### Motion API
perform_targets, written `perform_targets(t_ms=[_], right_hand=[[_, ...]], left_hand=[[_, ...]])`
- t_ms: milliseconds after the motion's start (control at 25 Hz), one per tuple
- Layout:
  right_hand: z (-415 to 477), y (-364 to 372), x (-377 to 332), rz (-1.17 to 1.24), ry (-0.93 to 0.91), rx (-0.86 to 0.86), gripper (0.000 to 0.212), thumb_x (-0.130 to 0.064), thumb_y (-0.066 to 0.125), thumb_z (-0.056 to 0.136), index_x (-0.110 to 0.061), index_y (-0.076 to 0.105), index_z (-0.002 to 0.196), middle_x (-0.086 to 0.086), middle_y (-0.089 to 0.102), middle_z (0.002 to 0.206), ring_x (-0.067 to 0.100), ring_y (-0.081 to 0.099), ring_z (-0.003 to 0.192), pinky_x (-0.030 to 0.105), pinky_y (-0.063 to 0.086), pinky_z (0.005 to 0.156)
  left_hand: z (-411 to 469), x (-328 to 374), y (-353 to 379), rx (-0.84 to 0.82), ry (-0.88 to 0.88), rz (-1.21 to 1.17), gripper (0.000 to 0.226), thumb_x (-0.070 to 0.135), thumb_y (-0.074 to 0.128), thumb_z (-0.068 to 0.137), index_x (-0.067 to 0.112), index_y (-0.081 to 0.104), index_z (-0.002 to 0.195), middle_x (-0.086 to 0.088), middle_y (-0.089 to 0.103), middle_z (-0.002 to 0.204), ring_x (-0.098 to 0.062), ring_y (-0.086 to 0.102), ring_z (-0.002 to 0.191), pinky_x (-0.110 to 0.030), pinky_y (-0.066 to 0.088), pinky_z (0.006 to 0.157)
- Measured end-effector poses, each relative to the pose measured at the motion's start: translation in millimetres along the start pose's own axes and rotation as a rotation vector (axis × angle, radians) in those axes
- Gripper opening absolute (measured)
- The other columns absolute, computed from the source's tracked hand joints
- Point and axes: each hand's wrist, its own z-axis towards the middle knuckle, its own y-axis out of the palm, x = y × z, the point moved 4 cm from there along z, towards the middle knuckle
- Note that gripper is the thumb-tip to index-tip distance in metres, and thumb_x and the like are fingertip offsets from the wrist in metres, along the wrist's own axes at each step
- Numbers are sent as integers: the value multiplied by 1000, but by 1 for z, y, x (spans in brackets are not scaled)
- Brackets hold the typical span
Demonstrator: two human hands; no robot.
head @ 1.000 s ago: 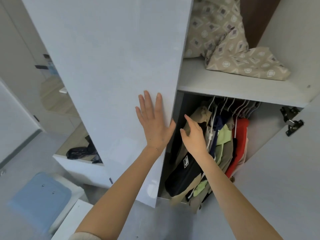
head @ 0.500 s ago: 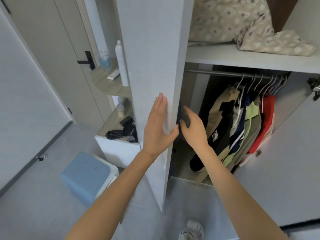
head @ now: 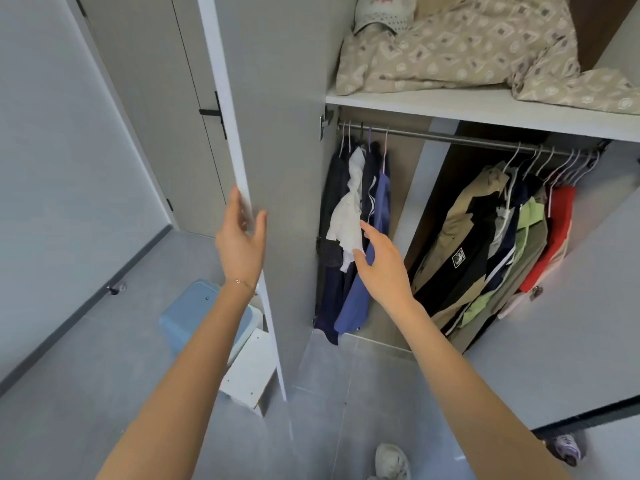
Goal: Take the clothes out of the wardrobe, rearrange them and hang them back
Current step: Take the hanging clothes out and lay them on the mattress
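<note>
The wardrobe stands open with a metal rail [head: 450,138] under its shelf. A small group hangs at the rail's left end: dark garments, a white garment [head: 349,216] and a blue garment [head: 375,216]. At the right end hang a khaki and black jacket [head: 460,237], a green top [head: 530,220] and a red garment [head: 561,216]. My left hand [head: 240,242] holds the edge of the left door [head: 284,168], thumb on its inner face. My right hand [head: 382,263] reaches with straight fingers toward the white garment, fingertips at its lower edge, holding nothing.
Patterned bedding [head: 457,46] lies on the top shelf [head: 485,109]. The right door [head: 571,323] stands open at the right. A blue stool [head: 190,313] and a white panel [head: 249,372] sit on the floor behind the left door. My shoe [head: 391,460] shows at the bottom.
The left door has swung wide open, uncovering the left group of clothes. My left hand went from flat on the door face to its edge; my right hand moved toward the white garment.
</note>
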Motion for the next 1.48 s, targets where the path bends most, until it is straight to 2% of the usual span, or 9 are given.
perform_targets(t_ms=[80, 160, 280, 360, 440, 680, 880, 1200, 1480], right_hand=[[0, -2, 0, -9, 0, 7, 54, -24, 53, 99, -25, 33, 149, 1, 47, 145, 19, 44, 131, 32, 37, 106], [2, -8, 5, -29, -5, 8, 55, -24, 52, 99, -25, 32, 150, 1, 46, 146, 20, 43, 132, 35, 38, 108], [9, -26, 19, -58, -8, 16, 55, -24, 51, 99, -25, 32, 150, 0, 44, 147, 20, 41, 134, 38, 38, 110], [17, -41, 34, -77, 3, 35, 55, -25, 51, 99, -27, 31, 150, -2, 43, 148, 17, 39, 135, 30, 33, 108], [24, -58, 52, -100, 5, 60, 55, -25, 51, 99, -27, 31, 150, -4, 43, 148, 17, 38, 135, 26, 30, 106], [52, -116, 130, -158, 43, 87, 58, -25, 53, 98, -24, 30, 151, -1, 39, 150, 19, 32, 139, 33, 29, 112], [81, -144, 198, -168, 118, 31, 61, -23, 54, 97, -22, 27, 152, 0, 33, 154, 20, 28, 141, 35, 27, 115], [151, -160, 287, -201, 254, 8, 61, -19, 55, 97, -22, 28, 152, 4, 33, 153, 23, 29, 142, 40, 28, 117], [209, -158, 349, -209, 423, 149, 64, -13, 54, 95, -20, 26, 153, 7, 26, 157, 25, 21, 146, 34, 27, 114]], left_hand=[[4, -1, -8, -20, -3, -1, 61, 28, 61, 92, 20, 36, 147, 5, 55, 135, -7, 52, 121, -36, 44, 104], [-2, 10, -7, 20, 159, 103, 64, 28, 59, 92, 18, 31, 149, 2, 38, 151, -4, 33, 138, -36, 31, 115], [-26, 40, 23, 44, 497, 298, 59, 25, 57, 93, 16, 35, 147, -4, 26, 157, -22, 19, 147, -45, 18, 119], [-39, 55, 55, -29, 547, 301, 56, 24, 58, 93, 17, 38, 145, -6, 30, 155, -26, 21, 147, -46, 17, 119], [-49, 64, 91, -133, 536, 294, 56, 23, 59, 93, 17, 39, 145, -6, 32, 155, -26, 23, 146, -47, 18, 118], [-63, 68, 213, -393, 402, 297, 61, 30, 58, 94, 17, 35, 148, -3, 28, 157, -24, 20, 147, -48, 18, 119], [-69, 70, 294, -482, 362, 257, 65, 31, 58, 94, 20, 29, 151, -1, 26, 158, -20, 16, 148, -42, 15, 121], [-41, 52, 413, -631, 314, 240, 63, 31, 57, 95, 20, 29, 151, -1, 27, 158, -21, 17, 148, -50, 19, 118], [11, 7, 494, -723, 335, 229, 61, 35, 53, 96, 21, 29, 150, -1, 29, 157, -20, 19, 147, -49, 22, 118]])
